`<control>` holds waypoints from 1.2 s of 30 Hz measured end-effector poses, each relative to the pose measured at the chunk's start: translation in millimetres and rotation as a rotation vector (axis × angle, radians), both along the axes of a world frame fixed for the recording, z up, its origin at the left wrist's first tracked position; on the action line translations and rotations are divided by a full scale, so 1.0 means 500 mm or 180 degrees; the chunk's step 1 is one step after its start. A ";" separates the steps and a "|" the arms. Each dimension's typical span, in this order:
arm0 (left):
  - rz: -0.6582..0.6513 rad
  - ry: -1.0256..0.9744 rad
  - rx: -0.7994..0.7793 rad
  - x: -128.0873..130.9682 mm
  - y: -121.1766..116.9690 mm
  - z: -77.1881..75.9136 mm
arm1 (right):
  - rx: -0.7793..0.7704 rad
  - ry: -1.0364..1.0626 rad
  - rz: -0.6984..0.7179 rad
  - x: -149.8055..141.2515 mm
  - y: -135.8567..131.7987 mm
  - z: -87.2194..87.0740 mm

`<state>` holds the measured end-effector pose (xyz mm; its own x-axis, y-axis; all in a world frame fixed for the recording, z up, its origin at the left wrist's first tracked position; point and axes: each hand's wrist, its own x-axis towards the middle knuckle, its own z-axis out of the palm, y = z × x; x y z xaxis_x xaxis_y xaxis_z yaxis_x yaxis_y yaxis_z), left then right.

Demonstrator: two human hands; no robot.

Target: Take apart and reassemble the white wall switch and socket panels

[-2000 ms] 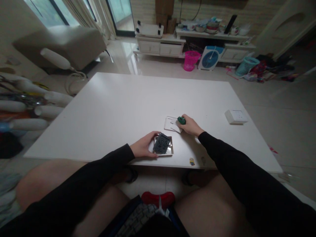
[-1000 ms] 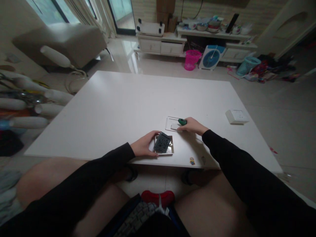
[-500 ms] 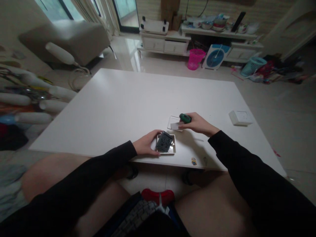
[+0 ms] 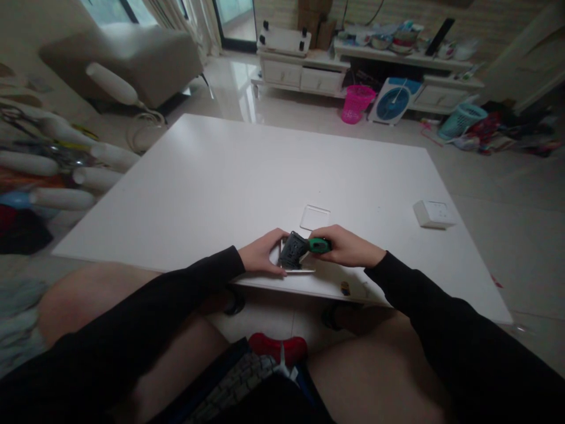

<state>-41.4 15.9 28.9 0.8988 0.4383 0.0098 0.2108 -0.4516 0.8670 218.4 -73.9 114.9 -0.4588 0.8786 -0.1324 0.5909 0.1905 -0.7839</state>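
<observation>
Can see wht table point(image 4: 229, 176) w/ partly hidden wht shell point(image 4: 303, 271) nr front edge, thin rect plate point(image 4: 315, 217) just beyond. Also bears small sticker point(image 4: 345, 288) at front, wht box point(image 4: 435, 214) nr R edge.

A shallow white box point(image 4: 302, 271) sits near the front edge of the white table point(image 4: 229, 176), gripped at its left side by the left hand point(image 4: 265, 253). A dark grey plastic module point(image 4: 291, 250), its face moulded with recesses, rests slanted in it. The right hand point(image 4: 342, 245) grips a green-handled tool point(image 4: 318, 245) just beside the module; whether they touch is unclear. A thin-rimmed rectangular cover point(image 4: 315, 218) lies flat just beyond.
</observation>
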 end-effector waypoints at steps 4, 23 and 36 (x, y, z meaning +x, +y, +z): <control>-0.0009 -0.0008 -0.0021 0.000 0.000 0.005 | -0.0068 0.0003 0.0171 -0.008 -0.001 0.000; -0.0009 -0.0049 -0.0085 0.004 -0.001 -0.001 | 0.0810 -0.0974 -0.0742 0.010 0.010 -0.017; -0.0052 -0.0117 -0.0070 0.006 -0.001 -0.001 | 0.0465 -0.1970 -0.0926 0.087 0.055 -0.091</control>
<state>-38.3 15.2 28.4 0.9050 0.4242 0.0335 0.1713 -0.4354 0.8838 261.7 -46.6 69.6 -0.0806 0.9831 -0.1646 0.9636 0.0346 -0.2650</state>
